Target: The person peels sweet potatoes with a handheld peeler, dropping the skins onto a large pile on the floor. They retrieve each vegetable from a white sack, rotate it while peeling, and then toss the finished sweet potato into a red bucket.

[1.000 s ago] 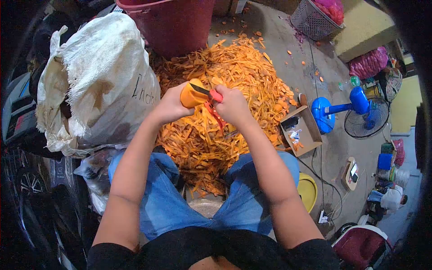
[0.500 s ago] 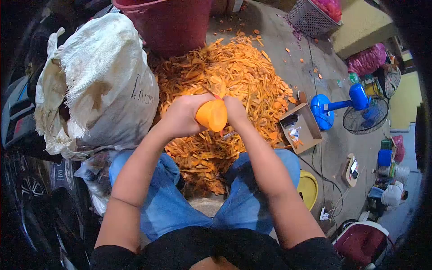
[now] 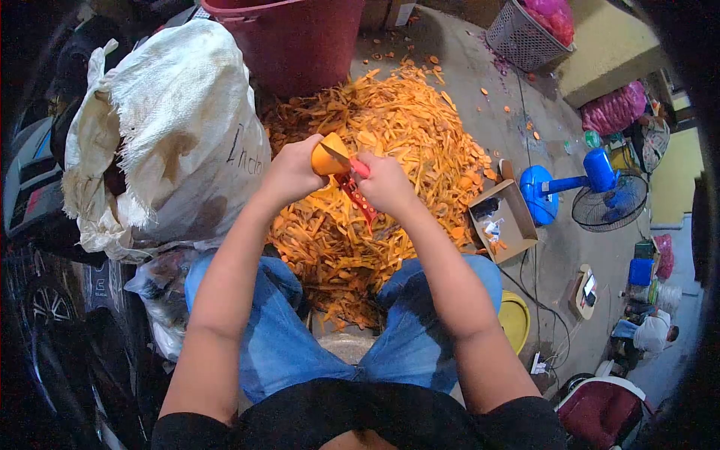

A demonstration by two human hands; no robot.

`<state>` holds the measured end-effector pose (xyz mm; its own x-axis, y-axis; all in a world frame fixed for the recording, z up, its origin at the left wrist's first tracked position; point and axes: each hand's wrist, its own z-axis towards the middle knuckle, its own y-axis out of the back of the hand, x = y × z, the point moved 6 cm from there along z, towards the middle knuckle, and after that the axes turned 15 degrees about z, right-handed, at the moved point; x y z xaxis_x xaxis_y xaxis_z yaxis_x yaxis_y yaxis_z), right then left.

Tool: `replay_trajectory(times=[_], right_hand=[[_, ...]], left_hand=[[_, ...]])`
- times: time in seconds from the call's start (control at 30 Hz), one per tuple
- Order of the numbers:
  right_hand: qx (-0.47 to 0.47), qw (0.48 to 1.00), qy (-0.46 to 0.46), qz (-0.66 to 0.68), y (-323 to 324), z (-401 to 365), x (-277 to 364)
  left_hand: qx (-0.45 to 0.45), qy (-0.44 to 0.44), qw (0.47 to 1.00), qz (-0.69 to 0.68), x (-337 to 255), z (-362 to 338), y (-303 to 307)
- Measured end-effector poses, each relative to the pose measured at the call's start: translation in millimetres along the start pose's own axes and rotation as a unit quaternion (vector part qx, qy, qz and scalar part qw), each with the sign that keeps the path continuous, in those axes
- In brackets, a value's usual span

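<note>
Centrally, the left hand grips a smooth, rounded orange vegetable piece above a heap of thin, ribbon-like peelings; the right hand is closed around a red-handled knife, its narrow dark blade against the piece. A red perforated strip hangs beside the right hand. At left stands a frayed, woven white sack, contents hidden; beyond the heap, a smooth-walled maroon bucket. At far right, a lattice basket holds pink material; nearer, an open cardboard box contains small dark and white items.
</note>
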<state>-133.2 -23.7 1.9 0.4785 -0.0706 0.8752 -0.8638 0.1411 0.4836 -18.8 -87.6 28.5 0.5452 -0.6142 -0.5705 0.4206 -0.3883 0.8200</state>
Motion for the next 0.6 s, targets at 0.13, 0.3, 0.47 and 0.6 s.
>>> replay_trajectory(times=[0.13,0.3,0.47,0.6], right_hand=[[-0.012,1.0,0.015,-0.021,0.7,-2.8,-4.5],[-0.056,0.998,-0.008,-0.035,2.5,-1.7,-17.9],[-0.08,0.993,-0.09,-0.003,-0.2,-0.7,-29.6],[0.035,0.966,-0.225,-0.12,-21.8,-6.5,-137.7]], left_hand=[[0.021,-0.015,0.997,-0.067,-2.5,2.7,-10.0],[0.028,-0.01,1.0,-0.009,-13.7,-1.3,-9.1],[-0.032,-0.038,0.999,0.018,-20.1,-3.4,-8.5],[-0.116,-0.152,0.981,-0.014,-69.6,-17.8,6.4]])
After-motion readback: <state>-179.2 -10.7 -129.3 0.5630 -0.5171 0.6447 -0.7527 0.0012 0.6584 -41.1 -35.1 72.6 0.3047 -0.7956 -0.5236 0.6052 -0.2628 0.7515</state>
